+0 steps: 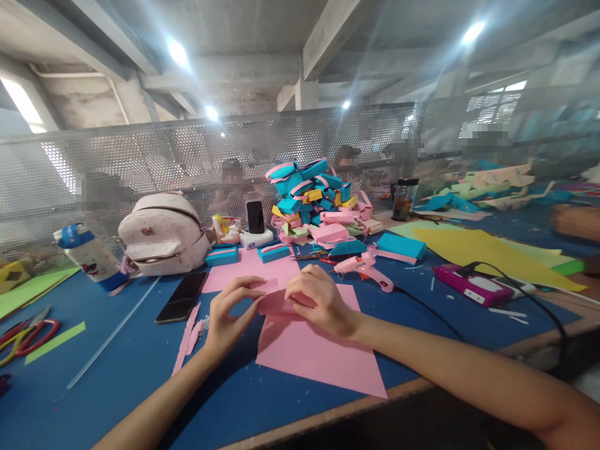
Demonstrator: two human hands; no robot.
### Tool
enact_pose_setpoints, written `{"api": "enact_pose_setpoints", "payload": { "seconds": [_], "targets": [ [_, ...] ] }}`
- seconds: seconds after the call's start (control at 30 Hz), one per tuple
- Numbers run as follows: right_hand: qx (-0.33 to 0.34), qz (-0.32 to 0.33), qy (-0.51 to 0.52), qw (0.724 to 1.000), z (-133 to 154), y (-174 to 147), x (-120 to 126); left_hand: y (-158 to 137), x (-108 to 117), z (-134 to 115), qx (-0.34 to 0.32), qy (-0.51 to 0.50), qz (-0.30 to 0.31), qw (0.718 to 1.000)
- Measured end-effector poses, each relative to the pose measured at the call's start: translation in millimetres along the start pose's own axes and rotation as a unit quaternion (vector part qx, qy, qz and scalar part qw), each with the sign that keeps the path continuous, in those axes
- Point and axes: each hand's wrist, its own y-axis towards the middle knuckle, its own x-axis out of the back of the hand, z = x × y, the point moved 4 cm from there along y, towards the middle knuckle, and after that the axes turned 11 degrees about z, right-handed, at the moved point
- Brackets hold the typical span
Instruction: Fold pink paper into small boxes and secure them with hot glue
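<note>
A small folded piece of pink paper (274, 303) is held up between my two hands. My left hand (229, 312) has thumb and fingers curved around its left end. At the other end, my right hand (321, 301) is closed in a pinch on the paper, its fingertips partly hidden. Beneath them a larger pink sheet (323, 356) lies flat on the blue table. Another pink sheet (250, 270) lies farther back. Just beyond my right hand rests a pink glue gun (363, 269) with a black cord.
A heap of blue, pink and yellow paper pieces (319, 200) stands at the back. Leftward are a phone (182, 299), a backpack (162, 234), a bottle (91, 256) and scissors (32, 334). A purple box-shaped device (473, 284) and yellow sheets (478, 250) lie right. Another person's hand (574, 223) is at far right.
</note>
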Motion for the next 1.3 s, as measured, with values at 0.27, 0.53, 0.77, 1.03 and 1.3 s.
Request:
{"api": "enact_pose_setpoints", "payload": {
  "seconds": [0.27, 0.53, 0.77, 1.03, 1.3],
  "targets": [
    [0.000, 0.001, 0.004, 1.000, 0.4, 0.2, 0.0, 1.0, 1.1, -1.9, -0.004, 0.001, 0.000, 1.000],
    [-0.008, 0.005, 0.003, 1.000, -1.5, -0.8, -1.3, 1.6, 1.6, -3.1, 0.000, 0.008, -0.002, 1.000],
    [-0.002, 0.006, 0.001, 1.000, -3.4, -1.5, -2.1, 0.0, 0.9, 0.0, 0.003, 0.010, 0.000, 1.000],
    [0.004, 0.009, 0.001, 1.000, -1.5, 0.0, -1.2, 2.1, 1.4, -1.8, 0.000, 0.011, -0.006, 1.000],
    [0.009, 0.016, -0.019, 1.000, -1.6, -0.4, -2.7, 1.7, 1.6, -2.6, -0.001, 0.014, -0.006, 1.000]
  ]
}}
